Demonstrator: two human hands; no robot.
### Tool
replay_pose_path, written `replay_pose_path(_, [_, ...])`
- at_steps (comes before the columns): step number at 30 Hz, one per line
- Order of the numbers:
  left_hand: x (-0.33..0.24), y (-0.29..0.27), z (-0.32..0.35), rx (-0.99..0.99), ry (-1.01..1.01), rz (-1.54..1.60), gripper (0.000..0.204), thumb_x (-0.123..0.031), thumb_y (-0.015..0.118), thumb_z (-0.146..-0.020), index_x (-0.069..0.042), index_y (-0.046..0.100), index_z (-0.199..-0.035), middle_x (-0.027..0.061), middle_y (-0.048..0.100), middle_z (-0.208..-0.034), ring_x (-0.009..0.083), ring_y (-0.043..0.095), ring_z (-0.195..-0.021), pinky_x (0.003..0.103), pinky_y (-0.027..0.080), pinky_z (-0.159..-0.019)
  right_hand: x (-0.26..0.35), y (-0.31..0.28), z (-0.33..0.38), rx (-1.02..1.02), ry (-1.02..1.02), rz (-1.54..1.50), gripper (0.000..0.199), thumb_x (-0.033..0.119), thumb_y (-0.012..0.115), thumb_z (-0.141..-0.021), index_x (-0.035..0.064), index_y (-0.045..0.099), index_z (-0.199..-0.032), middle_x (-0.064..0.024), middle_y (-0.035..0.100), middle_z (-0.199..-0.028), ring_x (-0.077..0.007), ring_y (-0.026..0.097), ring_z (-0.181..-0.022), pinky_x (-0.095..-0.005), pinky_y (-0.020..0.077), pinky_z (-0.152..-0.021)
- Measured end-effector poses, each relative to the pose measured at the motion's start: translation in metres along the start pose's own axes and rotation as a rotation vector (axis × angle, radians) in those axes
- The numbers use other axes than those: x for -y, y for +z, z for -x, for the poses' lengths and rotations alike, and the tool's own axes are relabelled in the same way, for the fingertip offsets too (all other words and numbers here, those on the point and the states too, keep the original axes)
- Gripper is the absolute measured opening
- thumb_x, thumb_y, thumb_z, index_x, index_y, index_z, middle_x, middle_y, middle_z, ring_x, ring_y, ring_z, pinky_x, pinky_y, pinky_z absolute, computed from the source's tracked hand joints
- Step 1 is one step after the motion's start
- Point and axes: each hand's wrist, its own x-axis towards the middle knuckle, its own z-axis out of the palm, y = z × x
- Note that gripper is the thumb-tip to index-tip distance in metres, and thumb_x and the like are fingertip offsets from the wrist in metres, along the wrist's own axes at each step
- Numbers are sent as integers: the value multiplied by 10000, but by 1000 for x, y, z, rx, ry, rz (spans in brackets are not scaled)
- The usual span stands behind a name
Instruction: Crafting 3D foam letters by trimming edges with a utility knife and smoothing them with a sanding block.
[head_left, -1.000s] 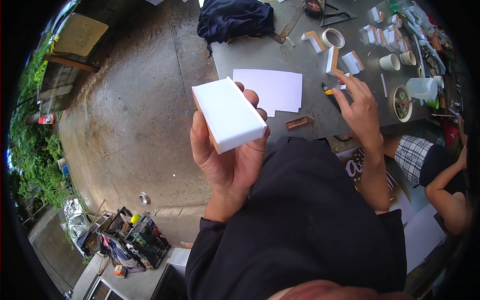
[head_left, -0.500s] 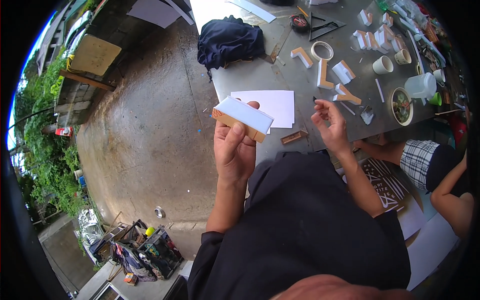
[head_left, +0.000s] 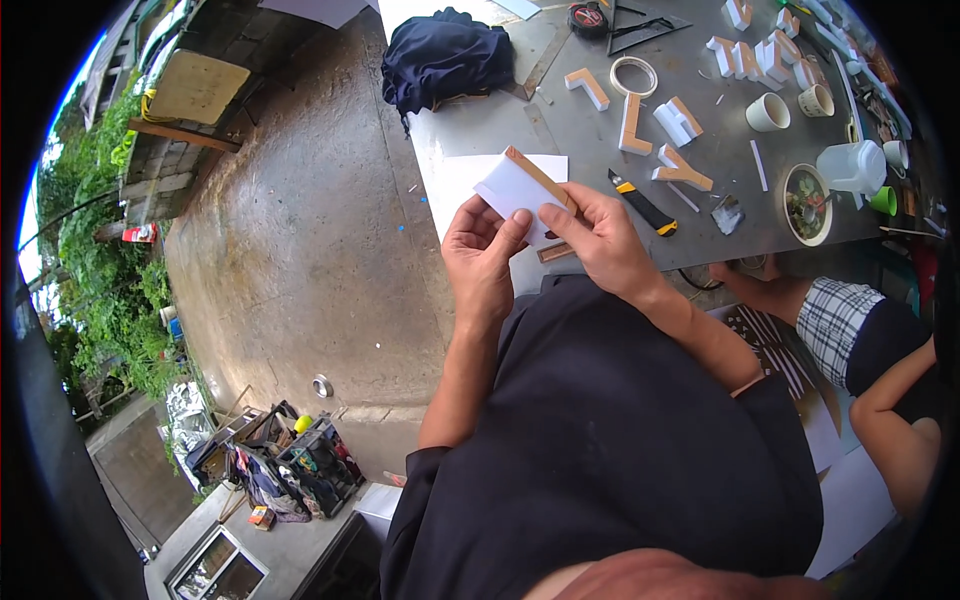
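Partly finger-hidden: white foam block (head_left: 513,187)

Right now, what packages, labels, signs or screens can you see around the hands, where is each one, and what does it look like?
No screens.
Block: held by the left hand and right hand, flat rectangle, white face, tan edge.
Cut-out letters: loose on the grey table beyond the hands, white faces, tan sides.
Paper sheet: flat on the table under the block, white rectangle.
Small sign: far left by the plants, red and white.
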Motion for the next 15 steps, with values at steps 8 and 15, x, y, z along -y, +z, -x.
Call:
replay_pose_path(8, [-33, 18, 19, -109, -158, 384, 321, -54, 659, -982, 42, 597, -1282, 140, 724, -1026, 161, 736, -838, 301, 666, -755, -11, -65, -36, -201, -264, 340, 307, 244, 664, -999, -3, 701, -1179, -94, 722, -982, -192, 693, -899, -335, 543, -768])
replay_pose_path(15, [-69, 49, 46, -26, -159, 620, 263, -90, 591, -1015, 9, 568, -1258, 111, 722, -949, 194, 763, -810, 387, 681, -718, -130, -138, -127, -309, -427, 1252, 278, 192, 751, -842, 42, 738, -1076, -127, 708, -945, -335, 670, -943, -437, 532, -844])
